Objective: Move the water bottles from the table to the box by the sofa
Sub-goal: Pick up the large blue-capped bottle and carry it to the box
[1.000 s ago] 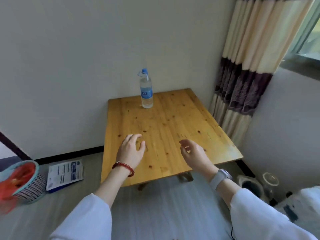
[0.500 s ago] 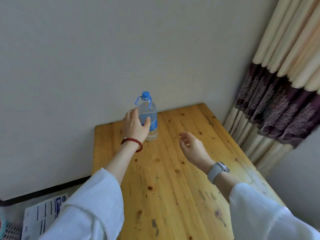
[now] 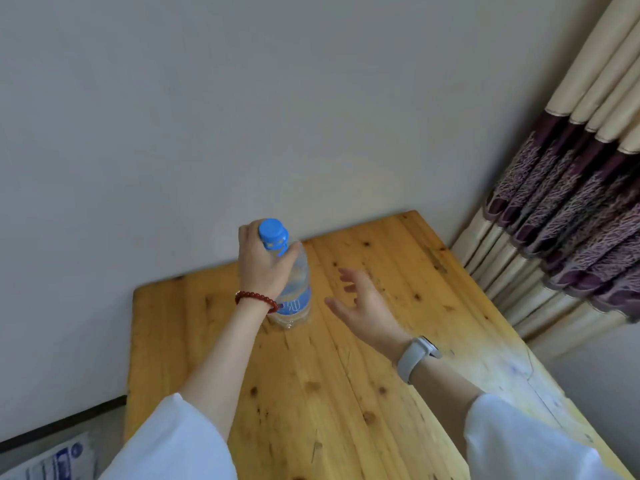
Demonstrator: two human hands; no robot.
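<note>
A clear water bottle [image 3: 298, 289] with a blue cap and blue label stands near the far edge of the wooden table [image 3: 346, 375], leaning slightly. My left hand [image 3: 263, 261], with a red bead bracelet at the wrist, grips the bottle around its neck and shoulder just below the cap. My right hand [image 3: 363, 306], with a grey watch on the wrist, hovers open to the right of the bottle, fingers spread, touching nothing. Neither the box nor the sofa is in view.
A plain wall stands directly behind the table. A cream and purple curtain [image 3: 571, 202] hangs at the right. A printed white packet [image 3: 55, 462] lies on the floor at the lower left.
My left hand has closed around the bottle's neck, where before it was just reaching the bottle's side. The bottle now leans. My right hand has moved closer to the bottle and spread its fingers.
</note>
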